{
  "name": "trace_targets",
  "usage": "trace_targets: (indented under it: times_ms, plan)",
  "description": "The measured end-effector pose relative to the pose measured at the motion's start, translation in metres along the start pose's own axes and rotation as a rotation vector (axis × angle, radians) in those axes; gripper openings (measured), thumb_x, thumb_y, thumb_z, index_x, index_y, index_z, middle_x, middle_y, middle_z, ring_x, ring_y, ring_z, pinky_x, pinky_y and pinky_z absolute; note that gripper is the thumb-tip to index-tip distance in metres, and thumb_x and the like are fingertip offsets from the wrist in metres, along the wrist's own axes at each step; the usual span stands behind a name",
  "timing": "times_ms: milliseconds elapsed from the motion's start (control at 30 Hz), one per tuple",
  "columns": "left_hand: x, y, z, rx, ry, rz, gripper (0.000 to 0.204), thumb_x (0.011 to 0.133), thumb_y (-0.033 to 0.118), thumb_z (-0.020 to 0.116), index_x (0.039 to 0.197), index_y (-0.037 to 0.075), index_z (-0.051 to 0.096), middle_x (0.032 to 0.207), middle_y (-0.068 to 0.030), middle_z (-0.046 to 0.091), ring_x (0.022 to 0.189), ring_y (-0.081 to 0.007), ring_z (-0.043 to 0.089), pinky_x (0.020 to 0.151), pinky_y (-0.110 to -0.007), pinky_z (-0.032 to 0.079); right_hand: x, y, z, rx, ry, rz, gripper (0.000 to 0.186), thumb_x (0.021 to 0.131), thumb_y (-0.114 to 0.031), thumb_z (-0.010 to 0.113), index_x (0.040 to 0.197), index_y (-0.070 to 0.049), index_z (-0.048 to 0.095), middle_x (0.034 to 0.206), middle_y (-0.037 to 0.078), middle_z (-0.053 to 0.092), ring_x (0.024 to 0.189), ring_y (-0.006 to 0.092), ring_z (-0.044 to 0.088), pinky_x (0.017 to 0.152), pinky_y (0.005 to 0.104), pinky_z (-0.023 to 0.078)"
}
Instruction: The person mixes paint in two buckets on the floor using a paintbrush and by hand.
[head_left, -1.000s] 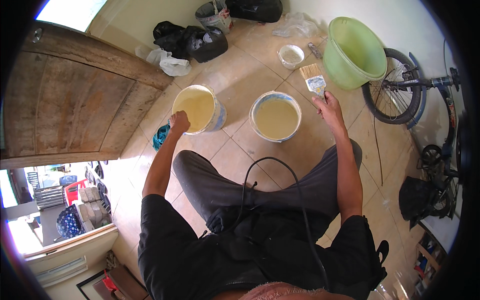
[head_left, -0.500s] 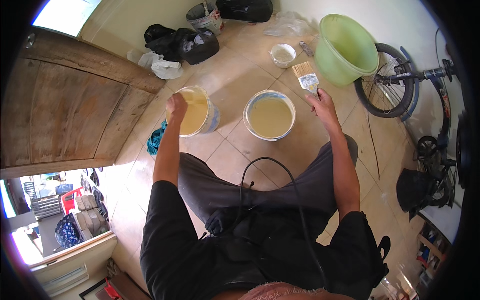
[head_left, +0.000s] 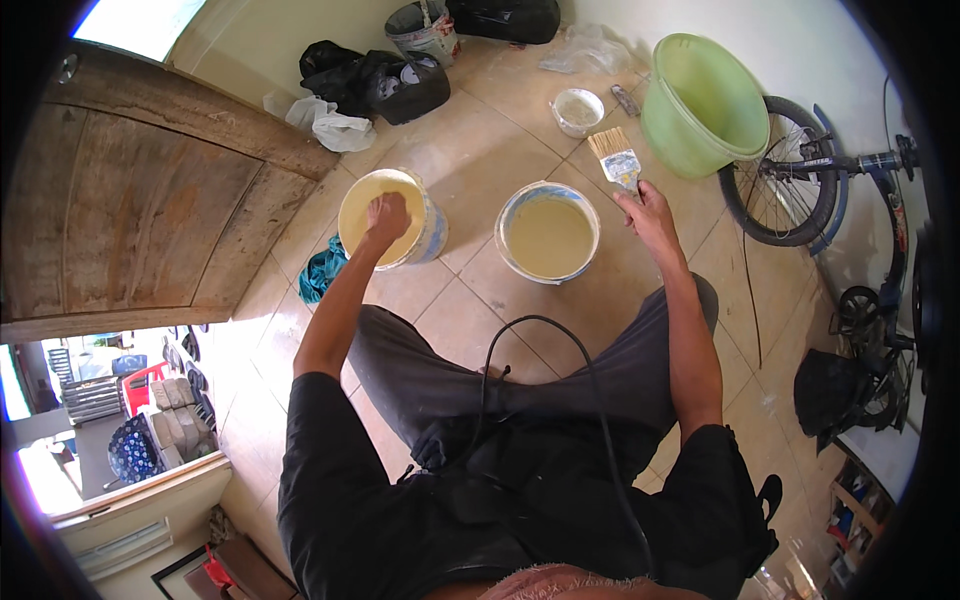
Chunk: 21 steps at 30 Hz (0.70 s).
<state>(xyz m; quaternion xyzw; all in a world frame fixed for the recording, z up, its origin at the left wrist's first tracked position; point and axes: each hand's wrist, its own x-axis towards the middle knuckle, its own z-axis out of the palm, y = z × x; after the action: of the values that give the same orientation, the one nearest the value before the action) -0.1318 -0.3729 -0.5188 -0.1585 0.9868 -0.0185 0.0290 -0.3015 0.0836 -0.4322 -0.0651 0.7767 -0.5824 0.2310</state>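
My right hand (head_left: pixel 648 211) grips a wide paintbrush (head_left: pixel 621 166) by its handle, pale bristles pointing away from me and paint smeared on the ferrule. Over the mouth of the left bucket (head_left: pixel 433 232) is my left hand (head_left: pixel 388 215), its fingers curled in; anything inside them is hidden. That bucket has a pale inner wall and yellowish paint inside. Between my hands on the floor stands a second bucket (head_left: pixel 507 255), partly filled with cream-yellow paint (head_left: pixel 551 237). The brush is held to the right of it, apart from its rim.
Beyond the brush lie a small white tub (head_left: pixel 577 113) and a green basin (head_left: pixel 690 120), with a bicycle (head_left: pixel 785 180) at right. A teal cloth (head_left: pixel 322 270) touches the left bucket's side. Black bags (head_left: pixel 375 85) sit far left near a wooden door (head_left: pixel 150 200).
My left hand has moved right, from the left bucket's near-left rim to over its opening. The right hand still holds the paintbrush in much the same place.
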Motion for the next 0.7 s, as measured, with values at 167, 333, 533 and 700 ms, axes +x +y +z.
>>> trace_targets:
  times_ms: [167,333,533,700]
  plan:
    - [0.041,-0.020,0.014,-0.038,0.111,-0.212,0.026,0.076,0.018,0.061,0.096,0.001,0.065,0.098,-0.0212,0.064,0.096,-0.0384,0.061,0.083,-0.048,0.048,0.003,0.003,0.003,-0.008,0.024,-0.010,0.029,0.084,-0.027,0.067,0.096,-0.002,0.057,0.074,0.000,0.055,0.058,0.0069,0.048,0.051,0.0244,0.040]
    - [0.006,-0.066,0.016,0.097,0.223,-0.357,0.018,0.076,0.014,0.060,0.087,0.004,0.070,0.089,-0.0172,0.069,0.085,-0.0344,0.067,0.073,-0.044,0.053,0.002,0.009,-0.001,-0.014,0.042,0.007,0.030,0.083,-0.030,0.068,0.095,-0.005,0.056,0.073,-0.001,0.055,0.055,0.0065,0.048,0.048,0.0235,0.037]
    - [-0.063,-0.066,-0.002,0.172,0.047,-0.096,0.012,0.074,0.013,0.062,0.080,0.005,0.069,0.083,-0.0174,0.068,0.082,-0.0370,0.066,0.071,-0.045,0.052,-0.001,0.004,0.002,0.007,0.030,0.013,0.029,0.083,-0.031,0.068,0.097,-0.007,0.058,0.073,-0.002,0.055,0.055,0.0057,0.048,0.048,0.0228,0.037]
    - [-0.045,-0.026,-0.002,-0.018,-0.060,0.020,0.015,0.074,0.016,0.064,0.085,0.006,0.068,0.086,-0.0191,0.065,0.084,-0.0379,0.063,0.072,-0.049,0.048,0.004,0.009,0.001,-0.032,0.018,-0.005,0.029,0.084,-0.030,0.069,0.097,-0.005,0.059,0.074,-0.001,0.056,0.055,0.0057,0.047,0.048,0.0231,0.038]
